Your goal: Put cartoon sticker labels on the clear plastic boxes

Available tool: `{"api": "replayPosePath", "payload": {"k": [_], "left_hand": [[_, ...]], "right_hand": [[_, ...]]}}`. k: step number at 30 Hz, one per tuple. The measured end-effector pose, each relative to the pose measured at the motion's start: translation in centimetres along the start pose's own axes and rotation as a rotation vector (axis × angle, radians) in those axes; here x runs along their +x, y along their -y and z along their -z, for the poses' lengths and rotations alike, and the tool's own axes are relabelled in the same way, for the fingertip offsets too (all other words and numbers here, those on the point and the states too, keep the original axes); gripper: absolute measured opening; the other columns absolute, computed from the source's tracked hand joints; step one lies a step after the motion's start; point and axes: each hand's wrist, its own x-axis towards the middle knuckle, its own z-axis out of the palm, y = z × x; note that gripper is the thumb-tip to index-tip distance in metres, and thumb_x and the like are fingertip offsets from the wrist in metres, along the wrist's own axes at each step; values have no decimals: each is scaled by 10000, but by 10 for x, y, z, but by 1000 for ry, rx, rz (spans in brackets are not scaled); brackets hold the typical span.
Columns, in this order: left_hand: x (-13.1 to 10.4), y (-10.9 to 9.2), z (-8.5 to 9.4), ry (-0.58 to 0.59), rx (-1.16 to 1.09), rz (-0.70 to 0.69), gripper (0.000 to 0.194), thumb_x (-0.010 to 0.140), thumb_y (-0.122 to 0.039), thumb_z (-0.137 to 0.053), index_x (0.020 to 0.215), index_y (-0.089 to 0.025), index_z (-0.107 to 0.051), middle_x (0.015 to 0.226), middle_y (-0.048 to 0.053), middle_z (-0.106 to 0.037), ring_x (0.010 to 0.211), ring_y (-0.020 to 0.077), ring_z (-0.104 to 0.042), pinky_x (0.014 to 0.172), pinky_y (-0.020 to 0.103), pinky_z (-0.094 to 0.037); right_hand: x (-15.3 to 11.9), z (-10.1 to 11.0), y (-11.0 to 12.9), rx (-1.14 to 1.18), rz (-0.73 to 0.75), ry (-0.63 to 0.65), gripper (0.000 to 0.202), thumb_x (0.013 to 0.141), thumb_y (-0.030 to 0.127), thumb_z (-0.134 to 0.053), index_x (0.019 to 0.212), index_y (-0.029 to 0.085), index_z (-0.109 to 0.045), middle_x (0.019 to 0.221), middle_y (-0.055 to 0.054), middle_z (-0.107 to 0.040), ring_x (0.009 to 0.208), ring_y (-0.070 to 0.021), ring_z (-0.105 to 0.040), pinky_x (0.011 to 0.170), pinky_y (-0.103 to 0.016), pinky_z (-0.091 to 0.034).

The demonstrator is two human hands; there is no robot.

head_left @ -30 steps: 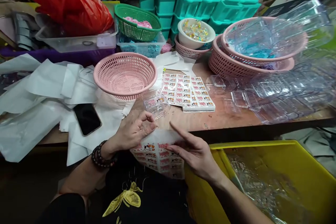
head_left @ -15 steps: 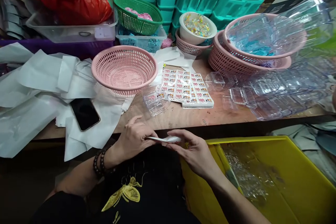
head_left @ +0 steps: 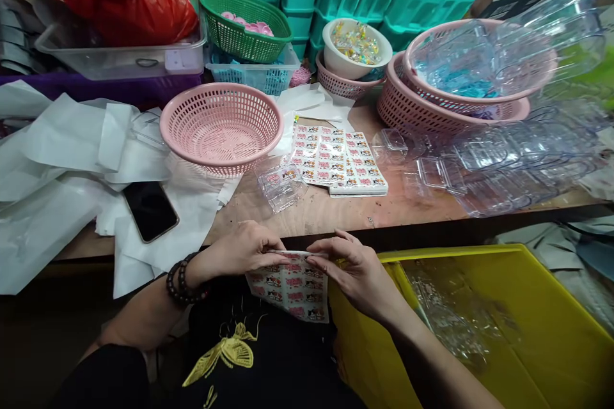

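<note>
A sheet of printed stickers point(head_left: 295, 287) hangs down in front of the black shirt, its upper edge level with the hands. My left hand point(head_left: 244, 249), with dark beads at the wrist, pinches that edge at its left. At its right end, my right hand point(head_left: 352, 268) grips the edge between thumb and fingers. On the table just beyond lie a stack of similar sticker sheets point(head_left: 359, 163) and a small clear plastic box point(head_left: 281, 186) with a sticker on it.
Behind stands a pink basket point(head_left: 220, 124). A black phone point(head_left: 151, 209) rests on white paper point(head_left: 71, 140) at the left. Clear plastic boxes point(head_left: 508, 153) pile up at the right. A yellow bin point(head_left: 542, 307) holds clear plastic below the table edge.
The white item between my hands, seen edge-on before, now hangs down with its printed side showing. The view has shifted slightly.
</note>
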Motion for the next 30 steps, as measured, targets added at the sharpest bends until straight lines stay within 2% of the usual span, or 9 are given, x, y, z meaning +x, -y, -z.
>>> {"api": "replayPosePath", "payload": {"k": [2,7,12,15,17,22,26,28,30], "left_hand": [[3,2,3,54,-1,21,152,894,-300,-703,919,-179,-791,853,35,-804,747,152,-720,662,223,-447],[9,3,2,65,-6,100,220,828,-377,-770,826,-158,-784,772,27,-775,665,134,-664,594,209,-407],[8,2,1,49,-50,159,242,756,-375,-827,869,-163,-799,772,28,-771,660,137,-647,589,210,-406],[7,3,4,68,-106,189,178,806,-336,-773,859,-170,-808,762,22,-771,659,133,-645,599,208,-410],[7,4,6,117,-211,245,205,808,-359,-762,835,-161,-807,727,18,-758,626,123,-622,574,205,-401],[10,15,5,285,-592,433,350,652,-459,-866,787,-146,-789,672,15,-730,571,109,-579,519,205,-386],[13,29,-2,372,-758,508,477,523,-512,-918,798,-148,-781,653,9,-715,554,116,-586,525,215,-421],[12,35,-3,380,-766,510,497,494,-510,-927,793,-144,-774,648,5,-708,555,119,-588,534,219,-437],[8,36,0,375,-761,504,456,508,-474,-926,772,-141,-763,651,3,-704,563,117,-586,537,215,-435]], "right_hand": [[1,2,0,-65,66,-6,88,938,282,-633,899,242,-700,824,3,-757,736,-165,-688,1032,-467,-422],[4,2,-2,-117,95,-33,105,910,320,-682,870,227,-710,745,-18,-731,699,-170,-648,829,-359,-502],[2,-2,-6,-128,38,-28,137,924,312,-662,817,242,-713,695,21,-731,604,-141,-639,967,-436,-473],[-1,-3,-9,-144,59,-31,134,939,308,-641,847,246,-717,706,32,-743,590,-128,-649,1032,-473,-441],[-2,-3,-10,-209,154,-78,127,961,276,-606,927,263,-728,757,27,-767,640,-130,-671,1084,-500,-391],[-4,-5,-18,-552,539,-339,258,943,171,-596,1100,332,-723,1172,-10,-761,960,-179,-699,1195,-544,-203],[-8,-11,-26,-709,821,-455,281,845,172,-734,1028,384,-753,1008,69,-792,956,-146,-687,1189,-401,-258],[-11,-13,-26,-567,755,-470,267,849,199,-732,996,419,-763,959,70,-783,909,-146,-681,1120,-395,-361],[-10,-12,-26,-220,513,-493,209,888,238,-691,982,403,-777,959,22,-758,890,-169,-678,983,-405,-483]]}}
